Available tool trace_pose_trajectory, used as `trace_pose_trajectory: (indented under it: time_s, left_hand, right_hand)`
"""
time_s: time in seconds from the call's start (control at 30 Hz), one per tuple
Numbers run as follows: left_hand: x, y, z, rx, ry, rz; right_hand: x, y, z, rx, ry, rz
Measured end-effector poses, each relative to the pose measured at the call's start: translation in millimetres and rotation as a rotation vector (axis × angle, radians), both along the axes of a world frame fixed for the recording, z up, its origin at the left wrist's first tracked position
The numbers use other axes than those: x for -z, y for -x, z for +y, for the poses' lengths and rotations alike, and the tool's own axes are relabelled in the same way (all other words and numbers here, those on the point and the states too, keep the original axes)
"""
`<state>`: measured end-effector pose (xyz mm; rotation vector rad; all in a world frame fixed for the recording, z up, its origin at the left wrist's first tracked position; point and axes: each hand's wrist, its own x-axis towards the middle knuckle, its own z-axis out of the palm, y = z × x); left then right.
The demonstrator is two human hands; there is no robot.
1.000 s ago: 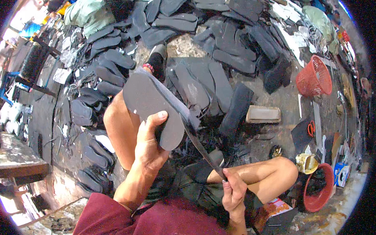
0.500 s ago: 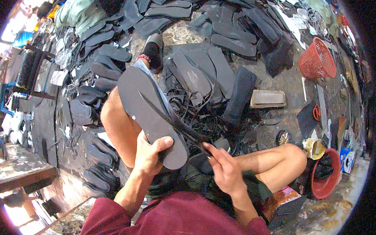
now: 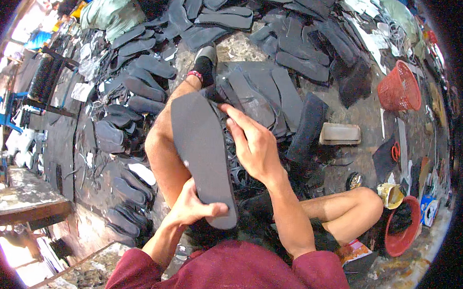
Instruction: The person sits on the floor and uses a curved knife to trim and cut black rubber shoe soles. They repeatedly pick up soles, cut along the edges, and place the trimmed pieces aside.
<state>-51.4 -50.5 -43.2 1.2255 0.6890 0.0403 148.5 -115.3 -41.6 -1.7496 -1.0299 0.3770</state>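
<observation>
A dark grey foam shoe sole [image 3: 203, 148] is tilted lengthwise over my lap, its far end by my bent leg. My left hand [image 3: 195, 207] grips the near end, thumb on the upper face and the other fingers underneath. At the sole's far right edge is my right hand [image 3: 255, 143], its fingers closed together; whatever they hold is hidden. A small dark piece [image 3: 212, 94] shows just beyond the fingertips, too unclear to name. Under and past the sole lie dark foam sheets [image 3: 254, 96] and tangled black offcuts.
Piles of dark soles [image 3: 302, 65] cover the floor ahead, with more stacked at left [image 3: 129, 186]. On the right are a red mesh basket [image 3: 399, 87], a pale block [image 3: 340, 134], orange-handled scissors [image 3: 395, 151], a yellow can [image 3: 390, 195] and a red basin [image 3: 403, 240].
My right hand has moved from the sole's near right side up to its far edge. The dark strip stretched along the sole is no longer seen there. The view has shifted slightly.
</observation>
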Motion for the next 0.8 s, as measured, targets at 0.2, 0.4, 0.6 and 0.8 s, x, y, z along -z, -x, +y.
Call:
trace_pose_trajectory:
  time_s: [0.2,0.4,0.6,0.8]
  left_hand:
    - [-32.6,1.2,16.9,-0.511,0.128,-0.316]
    - [-36.0,18.7,31.9,-0.371,0.296,-0.214]
    - [-38.3,11.0,19.8,-0.239,0.228,-0.064]
    - [-36.6,25.2,14.0,-0.235,0.17,0.052]
  right_hand:
    - [-28.9,57.8,-65.8,-0.157,0.018,0.095]
    - [38.2,80.3,-155.8,-0.074,0.082,0.055]
    - [21.1,41.7,-175.6,-0.154,0.098,-0.089]
    - [-20.4,18.4,-150.3,-0.219,0.14,-0.253]
